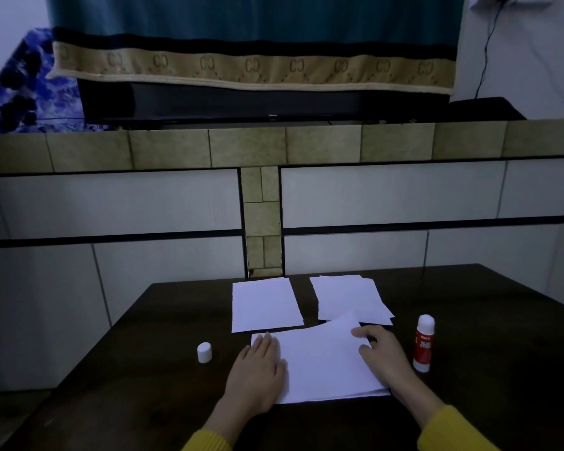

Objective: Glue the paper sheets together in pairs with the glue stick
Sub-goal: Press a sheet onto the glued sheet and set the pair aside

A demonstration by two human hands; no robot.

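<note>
Okay, nearest the camera: two yellow sleeves (453, 431) at the bottom edge, both hands out over a dark table (137, 369).

Left hand (258, 372) lies flat, palm down, fingers together and extended, pressing the left part of the near paper sheets (323, 362). Nothing gripped, just resting on top.

Right hand (383, 351) sits on the right part of the same sheets, fingers spread and slightly curled, fingertips on the paper near its far right corner. Also holding nothing; can't tell how hard it presses.

The near sheets lie between the two hands, tilted a bit so the right far corner points away. A second edge shows along the near right side, so more than one layer there.

Glue stick (424, 343) stands upright just right of the right hand, apart from it, white top, red label. Its white cap (204, 352) stands on the table left of the left hand, clear of the paper.

Further back: one neat paper stack (264, 304) on the left, a looser fanned stack (349, 299) on the right, whose near edge is overlapped by the far corner of the near sheets.

Beyond the table: tiled wall (111, 203), olive tile ledge (241, 148), a black TV (267, 102) partly draped with a teal and tan cloth (251, 37).
</note>
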